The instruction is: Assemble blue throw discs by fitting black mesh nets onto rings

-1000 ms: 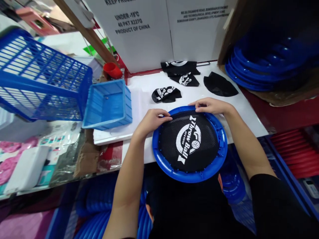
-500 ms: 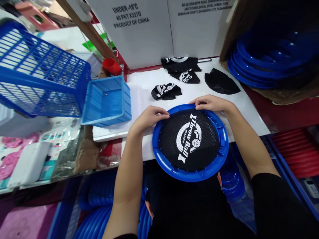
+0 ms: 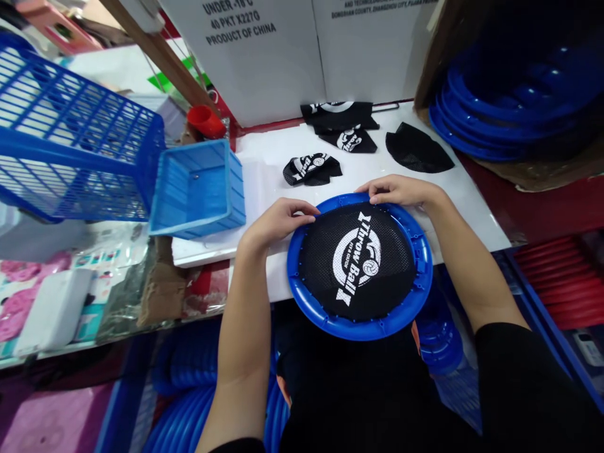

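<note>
A round blue plastic ring (image 3: 302,286) lies at the near edge of the white table (image 3: 268,182), with a black mesh net (image 3: 358,264) printed "Throw Ball" stretched across it. My left hand (image 3: 278,220) pinches the net's edge at the ring's upper left. At the ring's far rim my right hand (image 3: 399,189) has its fingers pressed down on the net's edge. Loose folded black nets (image 3: 309,170) lie further back on the table.
A light blue basket (image 3: 198,192) sits left of the ring, beside a larger dark blue crate (image 3: 70,145). A stack of blue rings (image 3: 500,119) fills a carton at the right. White cardboard boxes (image 3: 283,56) stand behind. More blue rings (image 3: 189,402) lie below the table.
Both hands stay on the net's edge at the ring's far side with only slight finger shifts. The view has drifted a little, and the ring has not visibly moved.
</note>
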`<state>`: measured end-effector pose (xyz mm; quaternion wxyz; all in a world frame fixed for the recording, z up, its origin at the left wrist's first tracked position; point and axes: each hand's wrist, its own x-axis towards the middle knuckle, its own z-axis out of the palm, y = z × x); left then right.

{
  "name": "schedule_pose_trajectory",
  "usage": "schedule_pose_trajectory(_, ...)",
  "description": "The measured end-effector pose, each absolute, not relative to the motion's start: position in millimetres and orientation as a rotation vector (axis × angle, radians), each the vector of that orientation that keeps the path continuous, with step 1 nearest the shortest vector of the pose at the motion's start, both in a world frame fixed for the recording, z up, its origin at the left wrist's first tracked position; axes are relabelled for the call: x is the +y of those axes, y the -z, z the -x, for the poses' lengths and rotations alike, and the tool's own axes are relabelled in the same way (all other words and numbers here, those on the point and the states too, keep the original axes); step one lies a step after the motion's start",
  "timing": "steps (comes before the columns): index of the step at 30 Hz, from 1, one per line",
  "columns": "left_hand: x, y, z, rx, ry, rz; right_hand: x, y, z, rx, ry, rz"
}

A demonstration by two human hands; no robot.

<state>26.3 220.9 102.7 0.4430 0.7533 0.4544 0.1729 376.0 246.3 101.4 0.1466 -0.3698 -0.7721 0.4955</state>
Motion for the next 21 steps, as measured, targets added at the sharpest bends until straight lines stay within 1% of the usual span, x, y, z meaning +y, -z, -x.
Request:
schedule_pose_trajectory(8,224.0,-103.3,-21.9,1.012,-0.372,-1.925,245.1,-95.6,-374.6,-2.180,-1.382,1.096)
schedule_pose_trajectory(14,222.1,-99.9,-24.5,1.037,-0.359,-1.947,245.3,-94.8,-373.4,-2.173,-1.386,1.093)
schedule_pose_trajectory(18,216.7,-102.6,-28.5,1.042,-0.380,-1.926,240.2,-100.8,-369.9,-2.184,-1.307,1.083)
schedule_pose_trajectory(21,212.2,-105.3,-35.6,0.967,-0.452,-2.040,236.4,-104.8,-365.2,-2.243,-1.243,0.991)
